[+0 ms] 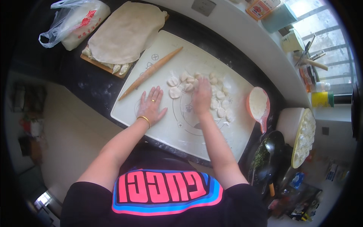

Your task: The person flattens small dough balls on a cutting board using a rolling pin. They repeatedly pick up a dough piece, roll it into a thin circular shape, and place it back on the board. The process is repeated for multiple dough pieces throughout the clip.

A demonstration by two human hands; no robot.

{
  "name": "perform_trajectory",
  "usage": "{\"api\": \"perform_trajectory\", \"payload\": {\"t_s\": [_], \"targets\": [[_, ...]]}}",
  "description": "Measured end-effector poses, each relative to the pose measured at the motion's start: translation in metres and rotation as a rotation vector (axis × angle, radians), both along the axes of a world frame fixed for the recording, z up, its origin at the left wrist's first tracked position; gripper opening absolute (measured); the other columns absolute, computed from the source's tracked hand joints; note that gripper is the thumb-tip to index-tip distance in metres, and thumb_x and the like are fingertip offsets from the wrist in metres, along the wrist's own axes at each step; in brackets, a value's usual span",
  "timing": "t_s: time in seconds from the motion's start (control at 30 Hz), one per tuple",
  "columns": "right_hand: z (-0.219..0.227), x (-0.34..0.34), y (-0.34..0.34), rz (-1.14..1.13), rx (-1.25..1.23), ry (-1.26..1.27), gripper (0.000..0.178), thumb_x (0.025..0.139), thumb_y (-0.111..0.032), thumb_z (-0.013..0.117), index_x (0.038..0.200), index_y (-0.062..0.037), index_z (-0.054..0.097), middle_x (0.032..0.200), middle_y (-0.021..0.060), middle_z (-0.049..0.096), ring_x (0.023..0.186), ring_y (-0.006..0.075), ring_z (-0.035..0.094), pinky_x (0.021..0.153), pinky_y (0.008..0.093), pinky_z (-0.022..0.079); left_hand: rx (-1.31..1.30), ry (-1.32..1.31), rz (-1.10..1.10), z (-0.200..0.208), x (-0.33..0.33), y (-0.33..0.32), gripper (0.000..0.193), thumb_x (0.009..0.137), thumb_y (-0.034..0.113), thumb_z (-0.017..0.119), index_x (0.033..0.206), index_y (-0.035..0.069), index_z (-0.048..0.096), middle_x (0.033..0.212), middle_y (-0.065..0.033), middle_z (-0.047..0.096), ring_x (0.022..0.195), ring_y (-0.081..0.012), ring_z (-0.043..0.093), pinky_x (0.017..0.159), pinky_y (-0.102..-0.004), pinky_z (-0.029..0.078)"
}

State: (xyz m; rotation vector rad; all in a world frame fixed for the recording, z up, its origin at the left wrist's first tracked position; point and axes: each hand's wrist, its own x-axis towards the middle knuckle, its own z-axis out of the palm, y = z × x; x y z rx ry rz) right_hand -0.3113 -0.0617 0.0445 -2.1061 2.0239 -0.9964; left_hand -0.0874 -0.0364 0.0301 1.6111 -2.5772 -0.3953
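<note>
the left hand lies flat on the white mat, fingers apart. dough lumps sit there around the right hand, which maybe hides some; i can't tell its grip.

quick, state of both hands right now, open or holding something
Left hand: open, spread over the mat, nothing visible in it.
Right hand: palm down among the dough pieces; cannot tell if it grips one.

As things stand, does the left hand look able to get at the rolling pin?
Probably yes: the left hand lies with fingers spread on the white mat, close to the rolling pin, and nothing visible stands between them.
</note>
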Motion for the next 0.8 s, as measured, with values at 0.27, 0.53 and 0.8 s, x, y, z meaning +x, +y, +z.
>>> {"api": "perform_trajectory", "payload": {"t_s": [0.27,0.53,0.8], "targets": [[-0.010,-0.047,0.013,-0.034,0.234,-0.051,0.016,0.079,-0.001,0.058,0.094,-0.0006,0.058,0.107,0.0176,0.058,0.098,0.0378,0.054,0.085,0.0414,0.045,-0.036,0.032,-0.012,-0.002,-0.001,0.001,0.075,0.085,0.041,0.052,0.144,0.003,0.024,0.152,-0.0127,0.020,0.141,-0.0269,0.017,0.112,-0.0499,0.011],[-0.012,-0.024,0.081,-0.009,0.124,-0.004,0.052,0.082,-0.010,0.058,0.128,0.0067,0.041,0.136,0.0258,0.039,0.127,0.0387,0.038,0.105,0.0407,0.032,-0.037,0.016,-0.023,-0.002,-0.003,0.003,0.075,0.085,0.039,0.052,0.143,0.002,0.024,0.151,-0.0138,0.020,0.141,-0.0278,0.017,0.112,-0.0499,0.010],[-0.022,-0.017,0.082,0.066,0.374,-0.008,0.070,0.084,-0.018,0.059,0.138,0.0097,0.024,0.146,0.0287,0.019,0.137,0.0403,0.019,0.112,0.0459,0.019,0.057,-0.057,-0.182,-0.004,-0.041,0.008,0.083,0.086,0.043,0.049,0.144,-0.005,0.014,0.152,-0.0215,0.009,0.142,-0.0305,0.008,0.113,-0.0493,0.005]]}}
